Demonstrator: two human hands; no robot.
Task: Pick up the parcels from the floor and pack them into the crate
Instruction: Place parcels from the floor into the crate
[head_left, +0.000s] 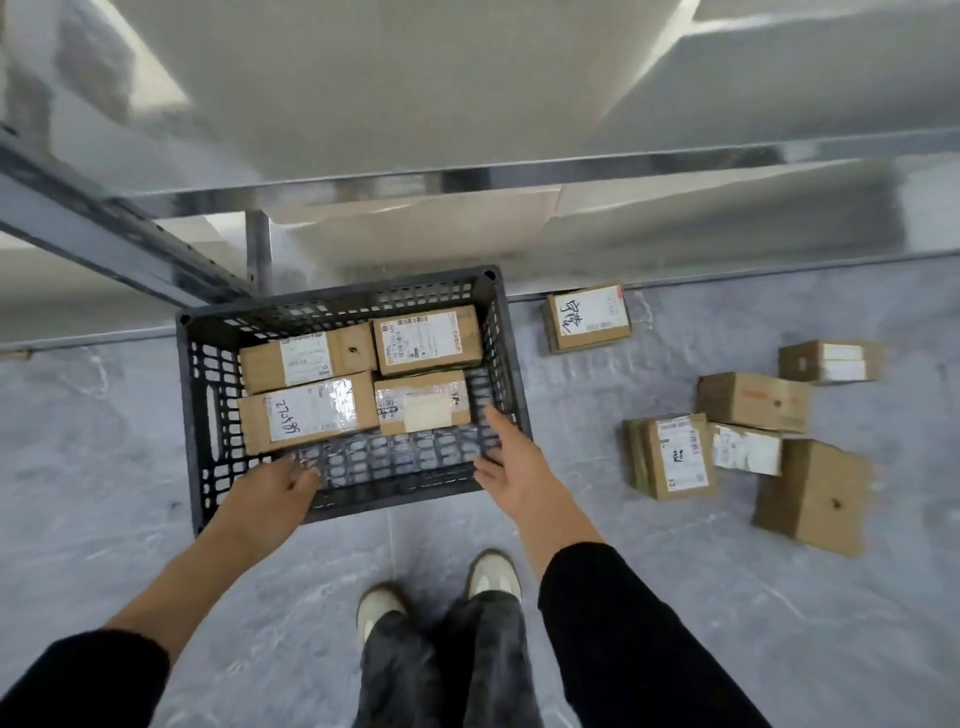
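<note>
— What did you find at the crate (193, 415)?

— It stood on the floor (623, 597) against the foot of the shelving (467, 176). Four parcels lay flat inside, packed toward its far wall: two at the far side (306, 358) (427, 339) and two just in front of them (307, 410) (422, 402). The strip along the near wall was bare.

— And the hands?

— Both empty. The left hand (270, 491) hung over the near wall toward the left corner, fingers curled loosely under, gripping nothing that I could see. The right hand (511, 457) was over the near right corner, fingers spread and extended, close to the nearest parcel but apart from it.

— What remained on the floor?

— Six parcels to the right of the crate. One (587, 317) lay alone by the shelving base; five sat in a loose cluster (753, 431) further right, several touching.

— Which step, in your judgement?

— Between placements, roughly four in and six to go. The next move called for a reach right to the cluster, then setting a parcel into the bare near strip.
</note>
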